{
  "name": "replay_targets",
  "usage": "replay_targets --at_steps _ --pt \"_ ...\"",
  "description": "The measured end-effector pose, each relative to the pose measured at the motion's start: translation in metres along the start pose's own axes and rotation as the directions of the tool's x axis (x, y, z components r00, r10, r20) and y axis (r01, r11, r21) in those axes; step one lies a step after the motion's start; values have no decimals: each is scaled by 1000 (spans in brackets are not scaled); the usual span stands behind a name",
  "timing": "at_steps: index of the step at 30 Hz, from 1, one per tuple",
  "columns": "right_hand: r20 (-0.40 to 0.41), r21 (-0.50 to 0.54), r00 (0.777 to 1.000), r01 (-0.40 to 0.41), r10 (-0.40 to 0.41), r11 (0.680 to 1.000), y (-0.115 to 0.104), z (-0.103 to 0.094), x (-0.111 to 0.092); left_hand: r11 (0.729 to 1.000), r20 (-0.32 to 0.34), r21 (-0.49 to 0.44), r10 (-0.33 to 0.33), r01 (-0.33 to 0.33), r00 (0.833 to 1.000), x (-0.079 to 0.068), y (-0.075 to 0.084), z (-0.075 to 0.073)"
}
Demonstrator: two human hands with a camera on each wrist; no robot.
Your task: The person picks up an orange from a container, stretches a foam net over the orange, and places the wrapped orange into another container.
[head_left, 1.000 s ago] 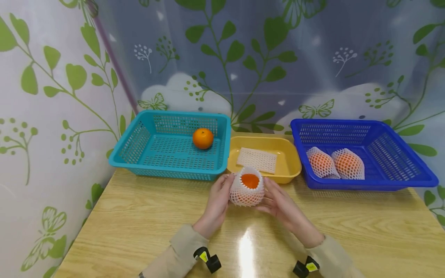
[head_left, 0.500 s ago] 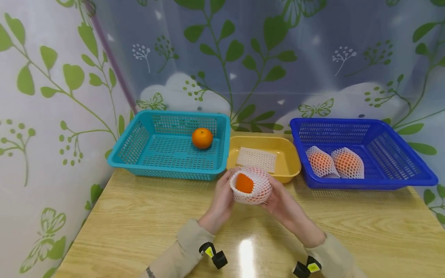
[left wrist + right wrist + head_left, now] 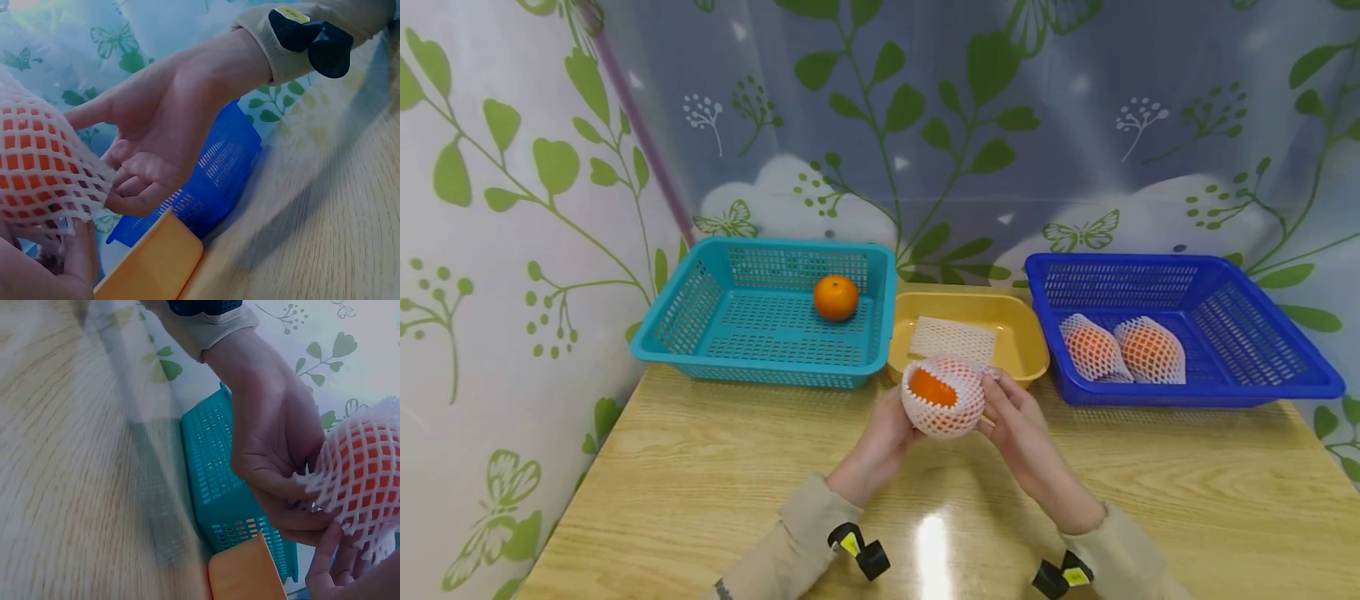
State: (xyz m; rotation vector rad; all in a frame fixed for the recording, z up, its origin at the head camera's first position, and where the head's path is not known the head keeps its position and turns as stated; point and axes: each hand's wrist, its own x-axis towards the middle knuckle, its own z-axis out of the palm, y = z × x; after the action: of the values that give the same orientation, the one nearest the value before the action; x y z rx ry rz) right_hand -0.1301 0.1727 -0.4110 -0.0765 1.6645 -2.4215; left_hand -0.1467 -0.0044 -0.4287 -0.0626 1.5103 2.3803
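An orange [image 3: 933, 388] in a white foam net sleeve [image 3: 951, 423] is held above the table's middle. My left hand [image 3: 883, 433] supports it from the left and below, its fingers curled under the netting. On the other side my right hand [image 3: 1018, 429] pinches the sleeve's edge between thumb and fingers. Through the sleeve's opening, facing up and left, bare orange peel shows. The left wrist view has the netting [image 3: 44, 162] stretched over the fruit, with the right hand [image 3: 169, 119] beside it. In the right wrist view the left hand's fingers [image 3: 290, 515] lie against the gathered net end.
A teal basket [image 3: 775, 368] at the back left holds one bare orange [image 3: 836, 298]. Between the baskets, a yellow tray [image 3: 1026, 346] contains a flat foam net [image 3: 951, 337]. Two sleeved oranges [image 3: 1150, 354] lie in the blue basket [image 3: 1240, 392] on the right.
The sleeved orange has been turned, so its opening swung from facing the front to the upper left. My right hand has shifted up to the sleeve's right edge. Baskets and tray stay put.
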Motion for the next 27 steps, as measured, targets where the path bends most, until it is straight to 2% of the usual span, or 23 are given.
replay_targets --at_steps 2,6,13,16,19,21,22,25,27 --pt "-27 26 1000 9 -8 1000 -1 0 0 999 41 -21 -30 31 999 1 3 0" --pt "-31 56 999 16 -14 998 -1 0 -1 994 99 -63 -84 90 992 2 7 0" --pt "21 98 1000 1 -3 995 1 -1 -1 986 147 -104 -115 131 982 0 14 1" --pt "5 42 1000 2 -3 999 2 -2 2 983 149 -120 -118 136 982 -1 14 0" --pt "-30 -99 997 64 -67 993 2 -2 4 980 137 -142 -119 139 983 0 14 -1" --pt "-16 -223 989 142 -149 965 1 -2 5 979 133 -146 -121 141 984 1 13 -2" --pt "18 -281 981 190 -193 941 1 -2 4 979 133 -146 -124 143 983 1 13 -2" --pt "151 -454 946 324 -287 830 0 0 1 980 143 -118 -144 162 979 1 13 -2" --pt "206 -535 927 374 -312 757 0 3 -1 982 152 -89 -153 168 976 0 13 -2"
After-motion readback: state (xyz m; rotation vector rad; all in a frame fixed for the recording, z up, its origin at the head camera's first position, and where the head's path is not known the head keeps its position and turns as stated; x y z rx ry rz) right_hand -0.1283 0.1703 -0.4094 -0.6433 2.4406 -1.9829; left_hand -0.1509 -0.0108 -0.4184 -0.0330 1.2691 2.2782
